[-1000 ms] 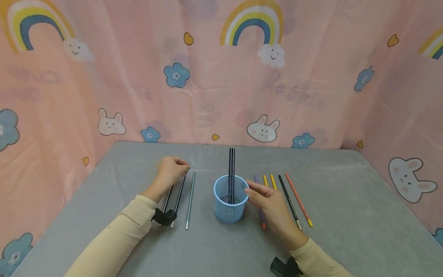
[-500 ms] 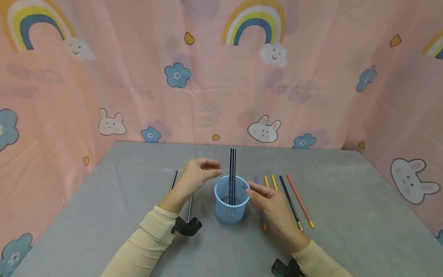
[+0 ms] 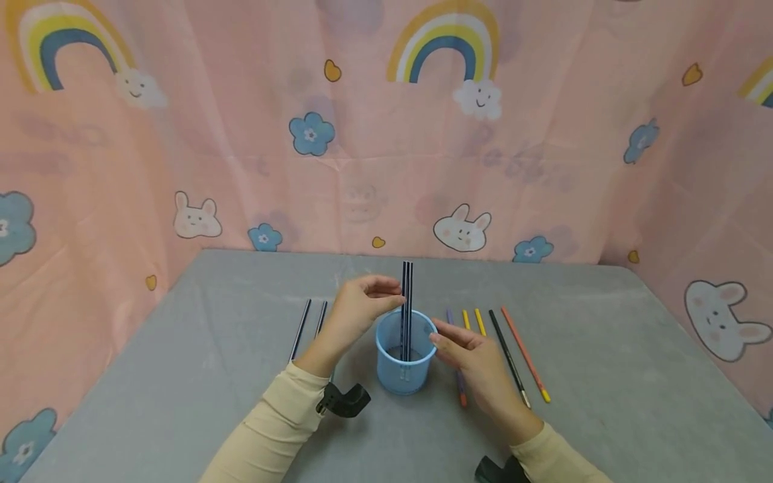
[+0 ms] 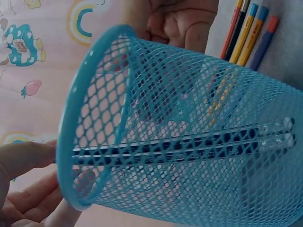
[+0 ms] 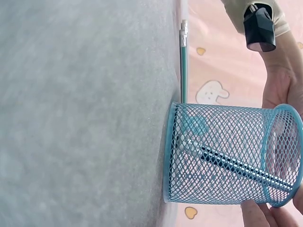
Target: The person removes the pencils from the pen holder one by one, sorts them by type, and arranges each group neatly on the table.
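Note:
A light-blue mesh pen cup [image 3: 403, 382] stands upright on the table, with two dark striped pencils [image 3: 405, 329] standing in it. My left hand [image 3: 362, 308] is above the cup's left rim, thumb and forefinger pinching at the dark pencils' upper part; whether on one or both I cannot tell. In the left wrist view the thumb [image 4: 23, 158] meets the pencils at the rim. My right hand [image 3: 477, 362] holds the cup's right side near the rim between thumb and fingers. Through the mesh the pencils' silver, white-tipped ends [image 4: 284, 139] show near the base.
Left of the cup lie two dark pencils [image 3: 300, 330], partly behind my left arm, and a green pencil [image 5: 184, 71]. On the right lie a purple pencil [image 3: 461, 389], two yellow pencils [image 3: 480, 322], a black pencil [image 3: 507, 355] and a red pencil [image 3: 525, 355]. A pink printed curtain [image 3: 362, 168] hangs behind.
My left hand has left the dark pencils on the left and moved right to the pencils in the cup. My right hand stays at the cup.

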The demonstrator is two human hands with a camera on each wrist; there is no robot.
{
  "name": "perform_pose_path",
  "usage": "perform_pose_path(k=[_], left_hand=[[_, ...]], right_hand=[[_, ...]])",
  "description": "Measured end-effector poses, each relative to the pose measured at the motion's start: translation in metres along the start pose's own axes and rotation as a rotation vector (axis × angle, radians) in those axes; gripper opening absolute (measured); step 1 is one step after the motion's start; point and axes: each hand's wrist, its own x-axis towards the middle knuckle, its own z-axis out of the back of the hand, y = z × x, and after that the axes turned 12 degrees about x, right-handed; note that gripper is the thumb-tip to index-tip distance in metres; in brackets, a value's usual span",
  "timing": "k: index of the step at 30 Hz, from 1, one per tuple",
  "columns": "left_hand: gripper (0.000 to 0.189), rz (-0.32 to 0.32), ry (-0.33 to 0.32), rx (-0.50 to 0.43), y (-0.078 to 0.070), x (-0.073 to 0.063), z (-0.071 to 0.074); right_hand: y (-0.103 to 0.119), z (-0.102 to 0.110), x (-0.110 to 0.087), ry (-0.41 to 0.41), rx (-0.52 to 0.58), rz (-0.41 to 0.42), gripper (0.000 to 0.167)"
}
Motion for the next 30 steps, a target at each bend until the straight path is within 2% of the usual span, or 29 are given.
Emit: perform_pose_path(k=[6, 15, 24, 30], left_hand=[[0.032, 0.030, -0.029, -0.017, 0.007, 0.001, -0.004], [0.035, -0.022, -0.031, -0.044, 0.012, 0.006, -0.017], [0.026, -0.099, -0.117, -0.036, 0.014, 0.008, -0.024], [0.024, -0.090, -0.152, -0.051, 0.012, 0.006, -0.021]], right_hand=[[-0.001, -0.002, 0.001, 0.005, 0.009, -0.002, 0.038], [-0.001, 0.002, 0.001, -0.022, 0.010, -0.005, 0.039], [-0.001, -0.001, 0.003, -0.002, -0.018, -0.008, 0.040], [-0.001, -0.002, 0.003, -0.009, -0.017, -0.022, 0.041]])
